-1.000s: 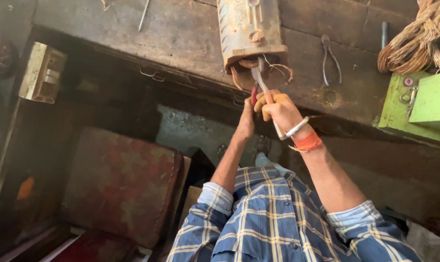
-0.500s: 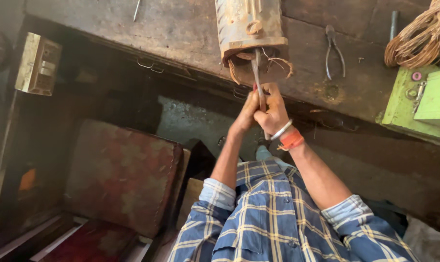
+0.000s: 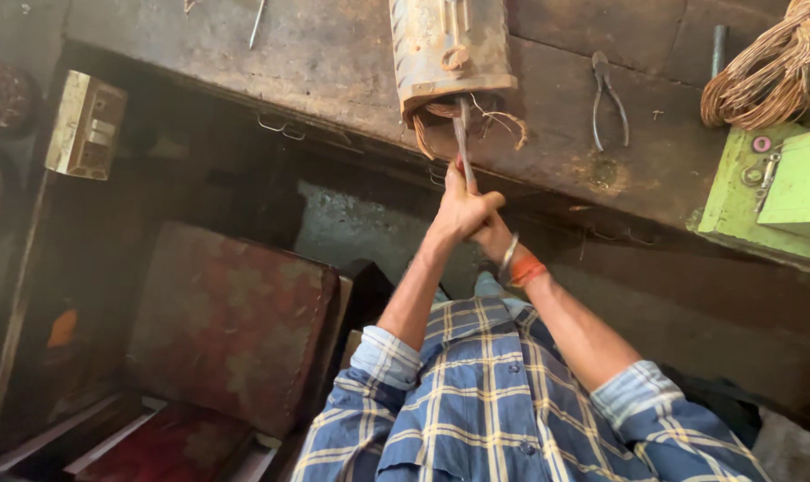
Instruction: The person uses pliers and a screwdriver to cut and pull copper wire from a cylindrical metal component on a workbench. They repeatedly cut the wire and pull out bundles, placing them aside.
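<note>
Gripping one thin metal rod (image 3: 463, 134) together, the left hand (image 3: 458, 210) wraps over the right hand (image 3: 492, 234), largely hiding its fingers. Its far tip vanishes among copper windings inside the rusty ribbed motor casing (image 3: 448, 49), cut off at the far edge.

No packages, labels, signs or screens visible; nearest thing is a cream boxy switch unit (image 3: 85, 127) mounted at upper left, face markings too small to tell.
</note>
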